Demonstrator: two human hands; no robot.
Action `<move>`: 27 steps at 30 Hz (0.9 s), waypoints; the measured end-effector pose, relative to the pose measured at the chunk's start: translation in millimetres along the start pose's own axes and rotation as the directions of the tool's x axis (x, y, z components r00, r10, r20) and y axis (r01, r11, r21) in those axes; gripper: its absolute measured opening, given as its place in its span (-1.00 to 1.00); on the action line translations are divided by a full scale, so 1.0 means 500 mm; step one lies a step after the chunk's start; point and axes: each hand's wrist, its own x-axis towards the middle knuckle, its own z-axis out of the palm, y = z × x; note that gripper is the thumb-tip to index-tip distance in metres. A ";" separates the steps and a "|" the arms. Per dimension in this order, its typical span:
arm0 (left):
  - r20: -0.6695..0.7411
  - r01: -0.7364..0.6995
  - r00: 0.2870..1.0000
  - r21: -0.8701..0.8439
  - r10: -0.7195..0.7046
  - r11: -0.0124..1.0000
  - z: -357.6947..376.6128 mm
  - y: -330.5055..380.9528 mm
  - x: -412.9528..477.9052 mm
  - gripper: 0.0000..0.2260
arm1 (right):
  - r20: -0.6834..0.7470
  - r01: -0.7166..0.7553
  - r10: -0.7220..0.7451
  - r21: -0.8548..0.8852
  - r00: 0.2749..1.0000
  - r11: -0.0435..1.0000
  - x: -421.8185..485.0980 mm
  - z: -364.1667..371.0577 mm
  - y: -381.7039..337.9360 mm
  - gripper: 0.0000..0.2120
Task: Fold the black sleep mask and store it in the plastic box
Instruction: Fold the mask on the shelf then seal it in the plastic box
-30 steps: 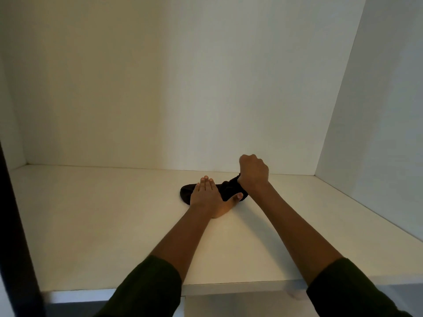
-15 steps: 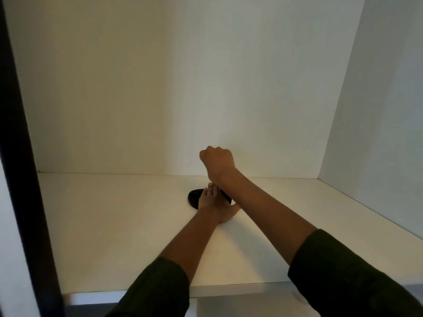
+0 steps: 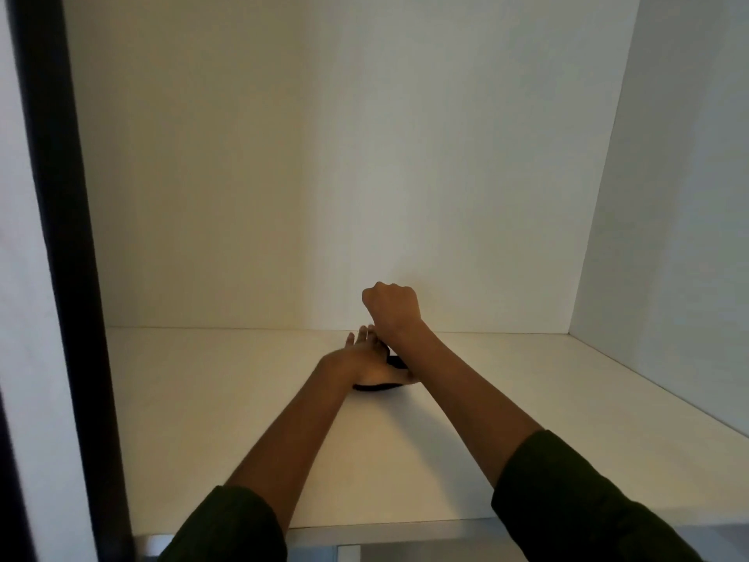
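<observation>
Head camera: forward-down into shelf bay, close range.

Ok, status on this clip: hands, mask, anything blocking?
Left hand flat, pressing mask on shelf. Right hand fisted above it, contents hidden. Box not in view.

A: What's on the head view?
B: I see my left hand flat on the black sleep mask, which peeks out at its 6 o'clock. My right hand, a raised fist, sits at 1 o'clock; I can't tell what it's holding.

Dim, soft-focus picture, warm tint left, cooler grey right, edges bowed
</observation>
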 end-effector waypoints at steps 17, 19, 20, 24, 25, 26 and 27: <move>0.020 0.006 1.000 -0.048 -0.005 0.999 0.013 -0.037 -0.028 -0.51 | -0.049 -0.037 0.037 0.005 0.998 0.999 -0.007 0.022 0.039 -0.76; 0.031 -0.003 1.000 -0.032 0.004 0.999 0.021 -0.029 -0.017 -0.53 | -0.048 -0.048 0.049 0.016 0.998 0.999 -0.008 0.025 0.042 -0.76; 0.034 -0.014 0.999 -0.026 0.015 1.000 0.024 -0.025 -0.014 -0.53 | -0.050 -0.054 0.055 0.022 0.997 0.998 -0.008 0.028 0.043 -0.77; -0.030 -0.040 0.999 -0.018 0.039 0.999 0.020 -0.015 -0.013 -0.55 | -0.051 -0.094 0.097 0.061 0.994 0.994 -0.005 0.042 0.053 -0.82; -0.053 -0.043 0.998 -0.017 0.042 0.999 0.017 -0.014 -0.015 -0.55 | -0.049 -0.110 0.114 0.070 0.992 0.991 -0.004 0.043 0.057 -0.81; -0.064 -0.043 0.997 -0.010 0.043 0.999 0.015 -0.014 -0.017 -0.55 | -0.049 -0.125 0.129 0.077 0.990 0.989 -0.004 0.044 0.063 -0.80; -0.066 -0.042 0.997 -0.003 0.042 0.999 0.015 -0.014 -0.019 -0.54 | -0.052 -0.139 0.144 0.089 0.988 0.986 -0.004 0.045 0.069 -0.80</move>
